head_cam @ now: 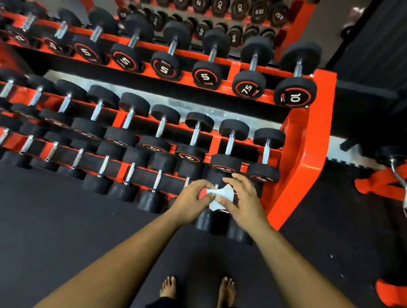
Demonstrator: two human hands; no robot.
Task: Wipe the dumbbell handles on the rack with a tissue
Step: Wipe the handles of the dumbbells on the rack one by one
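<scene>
A dark rubber floor (pixel 51 216) is seen under an orange rack (pixel 299 159) of black dumbbells (pixel 165 68). A white tissue (pixel 219 197) is pinched between the left hand (pixel 192 203) and right hand (pixel 242 203), above the lowest tier's right end.

tissue (pixel 219 197) between both hands | over bottom-row dumbbells (pixel 124 180) | rack (pixel 300 145) right end

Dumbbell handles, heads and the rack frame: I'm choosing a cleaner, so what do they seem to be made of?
The dumbbell handles look like bare metal, probably chromed steel: silvery and reflective. The dumbbell heads look like matte black rubber with red and white printed markings. The rack frame seems to be steel with glossy orange-red paint, showing bright highlights. The tissue looks like thin white paper.
</scene>
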